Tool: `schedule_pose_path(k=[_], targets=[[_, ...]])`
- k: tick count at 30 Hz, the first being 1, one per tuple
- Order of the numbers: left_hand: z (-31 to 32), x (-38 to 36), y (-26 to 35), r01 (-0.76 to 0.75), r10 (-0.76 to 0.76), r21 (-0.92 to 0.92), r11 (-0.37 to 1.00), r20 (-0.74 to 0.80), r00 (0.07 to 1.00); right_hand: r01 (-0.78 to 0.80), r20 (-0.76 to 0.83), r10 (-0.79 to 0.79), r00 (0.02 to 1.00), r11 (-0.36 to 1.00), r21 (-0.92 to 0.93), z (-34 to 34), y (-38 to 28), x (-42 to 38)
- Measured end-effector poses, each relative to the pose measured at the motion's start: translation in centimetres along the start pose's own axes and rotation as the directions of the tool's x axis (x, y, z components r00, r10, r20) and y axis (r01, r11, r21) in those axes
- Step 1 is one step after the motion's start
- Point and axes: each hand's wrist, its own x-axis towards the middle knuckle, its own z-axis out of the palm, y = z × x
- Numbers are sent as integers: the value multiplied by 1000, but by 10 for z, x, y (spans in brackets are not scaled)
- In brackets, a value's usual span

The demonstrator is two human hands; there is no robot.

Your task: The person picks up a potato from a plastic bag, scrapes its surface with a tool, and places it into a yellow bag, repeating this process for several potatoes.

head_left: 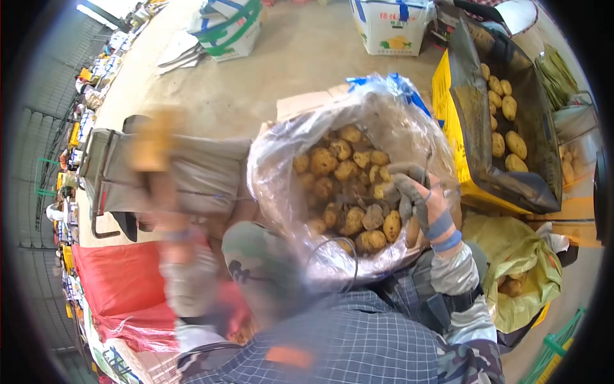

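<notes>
A clear plastic liner [275, 150] in an open box in front of me holds many potatoes [345, 169], some with dark soil on them. Gloved in grey with an orange back, my right hand [422, 198] reaches into its right side. Its fingers curl around a potato [382, 191] among the others. Off to the left, my left hand [165, 195] is raised outside the box and smeared by motion. A yellow-brown blur at its fingers looks like a potato [153, 141]. A thin wire loop [355, 262] crosses the liner's near edge.
On the right stands a yellow crate [450, 115] with a dark lining and several potatoes. Below it sits a green-yellow sack [534, 262]. A grey folding seat [204, 173] and a red sack [118, 278] are at left. White printed boxes [390, 29] stand farther back.
</notes>
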Motion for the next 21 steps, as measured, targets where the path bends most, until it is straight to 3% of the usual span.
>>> schedule_pose_path(k=[2, 3, 4, 5, 6, 8, 9, 10, 11, 12, 13, 14, 15, 16, 17, 18, 19, 20, 21], targets=[[-81, 83, -54, 119, 0, 467, 876, -247, 969, 10, -25, -13, 1000, 993, -119, 7, 2, -7], [-123, 114, -92, 2, 187, 662, 749, -214, 959, 58, -47, -73, 996, 962, -268, 3, 12, -3], [-163, 129, -139, 158, -181, 566, 809, -15, 983, 93, -69, -134, 989, 903, -419, -2, 23, 1], [-201, 133, -204, 230, -416, 625, 746, 169, 893, 112, -90, -194, 977, 823, -556, -7, 33, 6], [-220, 133, -249, 262, -615, 696, 669, 320, 720, 113, -79, -192, 978, 811, -574, 0, 26, 4], [-182, 119, -213, 78, -491, 831, 550, 247, 836, 108, -75, -173, 982, 844, -526, 5, 12, 2], [-145, 109, -141, -104, -201, 842, 530, 244, 949, 98, -80, -152, 985, 882, -460, 5, 4, 0], [-109, 95, -90, -31, -232, 596, 803, 359, 904, 87, -74, -126, 989, 915, -394, 5, 1, -4], [-77, 75, -67, 93, -223, 285, 954, 467, 856, 73, -92, -118, 989, 918, -391, 5, -1, -6], [-36, 58, -29, 289, -324, 161, 944, 616, 718, 68, -107, -118, 987, 920, -387, 4, -4, -6], [13, 37, 16, 455, -394, 170, 874, 796, 459, 63, -124, -119, 985, 922, -382, 2, -5, -5], [61, 14, 58, 534, -384, 245, 809, 909, 164, 154, -94, -217, 972, 881, -448, -7, 7, 0], [105, -12, 95, 491, -299, 305, 816, 950, -94, 132, -120, -227, 967, 840, -527, -8, 9, 2], [142, -63, 114, 472, -112, 106, 875, 994, -16, 104, -149, -240, 959, 791, -603, -9, 12, 2], [172, -107, 128, 252, 5, 12, 968, 998, -64, 90, -158, -245, 956, 764, -639, -9, 10, 1], [186, -135, 147, 81, 16, -1, 997, 982, -188, 75, -167, -251, 953, 735, -673, -10, 9, 0], [215, -176, 145, -20, 11, -22, 1000, 888, -460, 81, -160, -252, 954, 733, -675, -7, -2, -5], [212, -173, 165, -116, -132, 81, 990, 822, -555, 84, -155, -252, 955, 733, -675, -6, -10, -9], [226, -221, 152, -173, -130, 22, 985, 754, -643, 87, -157, -272, 949, 708, -701, -6, -13, -12]])
